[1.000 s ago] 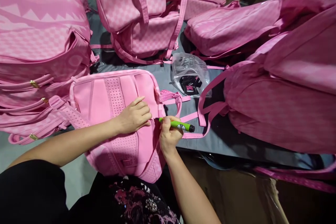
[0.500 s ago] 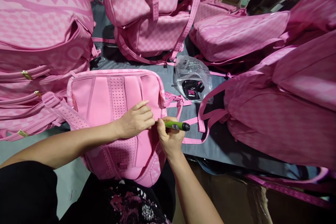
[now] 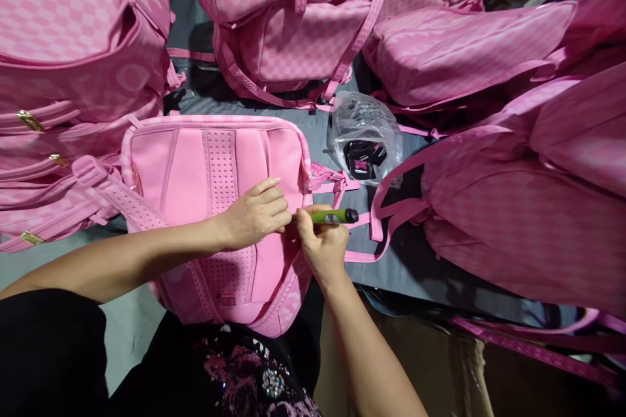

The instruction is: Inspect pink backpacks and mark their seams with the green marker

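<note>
A pink backpack (image 3: 190, 163) lies back panel up in front of me, its lower end towards my lap. My left hand (image 3: 259, 214) rests on the padded panel with its fingers curled and pressed together; what the fingertips pinch, if anything, is hidden. Close beside it, my right hand (image 3: 325, 244) grips a green marker pen (image 3: 327, 216) with a black end. The pen lies nearly level, its thin tip pointing left at my left fingertips. A dotted shoulder strap (image 3: 122, 205) runs out to the left of the panel.
A clear plastic bag (image 3: 364, 120) with several small black pieces sits on the grey table surface (image 3: 386, 277), right of the backpack. Stacked pink bags (image 3: 63, 104) stand at left, a checkered backpack (image 3: 313, 45) behind, and more pink backpacks (image 3: 518, 221) at right, straps trailing.
The view has shifted slightly, so the backpacks at the back sit higher. Both hands keep their places on the backpack; the pen's black end has tipped up a little.
</note>
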Tool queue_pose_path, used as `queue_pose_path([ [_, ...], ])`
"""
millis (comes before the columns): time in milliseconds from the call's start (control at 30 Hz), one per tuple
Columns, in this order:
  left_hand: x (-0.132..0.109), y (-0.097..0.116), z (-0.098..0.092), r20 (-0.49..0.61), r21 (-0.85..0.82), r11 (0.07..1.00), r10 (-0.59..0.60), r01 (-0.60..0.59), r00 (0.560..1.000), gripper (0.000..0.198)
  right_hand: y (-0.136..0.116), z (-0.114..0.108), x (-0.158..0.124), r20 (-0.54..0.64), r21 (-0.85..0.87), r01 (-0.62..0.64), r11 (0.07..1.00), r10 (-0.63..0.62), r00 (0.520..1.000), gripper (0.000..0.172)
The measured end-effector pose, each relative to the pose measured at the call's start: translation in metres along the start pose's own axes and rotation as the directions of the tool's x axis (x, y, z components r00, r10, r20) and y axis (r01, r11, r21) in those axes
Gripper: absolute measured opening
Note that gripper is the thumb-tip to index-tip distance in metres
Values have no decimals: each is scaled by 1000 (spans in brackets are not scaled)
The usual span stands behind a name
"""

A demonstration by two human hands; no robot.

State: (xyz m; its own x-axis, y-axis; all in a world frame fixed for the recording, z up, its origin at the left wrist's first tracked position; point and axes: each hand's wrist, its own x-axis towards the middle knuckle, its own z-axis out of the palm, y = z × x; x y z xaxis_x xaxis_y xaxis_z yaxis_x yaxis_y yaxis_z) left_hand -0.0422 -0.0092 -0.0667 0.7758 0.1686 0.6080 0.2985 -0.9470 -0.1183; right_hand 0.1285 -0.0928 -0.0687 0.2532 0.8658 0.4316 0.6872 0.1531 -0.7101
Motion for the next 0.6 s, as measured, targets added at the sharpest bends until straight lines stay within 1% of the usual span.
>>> queue_pose_path([
  [67,0,0,0,4,3,1000,4,-4,1000,29,3,-2,-1,-29,42,-76,996,77,997,29],
  [133,1,0,-1,16,2,1000,4,-4,1000,29,5,-3,-2,-44,118,-183,976,189,981,30],
  [200,1,1,-2,32,2,1000,-3,3,999,28,5,-3,-3,6,207,-236,950,240,971,31],
  [233,1,1,-2,38,4,1000,-9,9,999,28,5,-3,-4,41,231,-233,945,230,972,31],
  [300,2,1,-2,49,8,1000,-14,14,999,28,5,-3,-4,77,218,-201,955,189,979,30],
  [367,2,1,-2,54,7,1000,-12,11,998,28,5,-3,-3,65,171,-194,966,186,980,31],
  [433,3,0,-1,53,1,1000,-12,12,999,29,6,-3,-2,57,164,-202,966,196,979,33],
  [533,4,0,0,53,-10,1000,-14,15,999,29,7,-4,0,94,161,-150,975,136,986,30],
  [600,4,0,1,58,-12,1000,-21,22,998,29,7,-5,2,89,107,-107,988,97,991,29],
])
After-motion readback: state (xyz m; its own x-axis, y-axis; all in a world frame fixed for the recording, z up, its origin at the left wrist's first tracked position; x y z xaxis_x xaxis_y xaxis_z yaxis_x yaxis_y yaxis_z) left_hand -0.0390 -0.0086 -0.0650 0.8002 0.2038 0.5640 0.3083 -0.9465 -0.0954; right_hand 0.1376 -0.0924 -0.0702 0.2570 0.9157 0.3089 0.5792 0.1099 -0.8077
